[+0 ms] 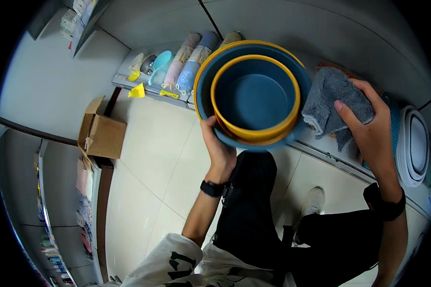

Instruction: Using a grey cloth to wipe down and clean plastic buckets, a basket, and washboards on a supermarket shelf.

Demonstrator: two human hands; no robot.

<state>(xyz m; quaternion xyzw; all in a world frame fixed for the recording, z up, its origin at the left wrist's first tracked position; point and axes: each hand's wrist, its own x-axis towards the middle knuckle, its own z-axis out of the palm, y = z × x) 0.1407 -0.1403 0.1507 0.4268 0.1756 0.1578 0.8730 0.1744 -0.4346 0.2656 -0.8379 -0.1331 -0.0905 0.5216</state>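
Observation:
My left hand (219, 146) grips the near rim of two nested blue basins with yellow rims (254, 95), the smaller one sitting inside the larger, held up above a low shelf. My right hand (368, 126) holds a folded grey fluffy cloth (330, 98) just right of the basins, its edge touching the larger basin's rim. Both wrists wear black bands. My dark trousers and a white shoe show below the basins.
A low shelf (143, 86) carries rolled towels (189, 62), a light blue scoop (159, 64) and yellow price tags. Stacked white-rimmed basins (414, 143) stand at the right. An open cardboard box (100, 134) sits on the tiled floor at the left, beside another shelf of goods.

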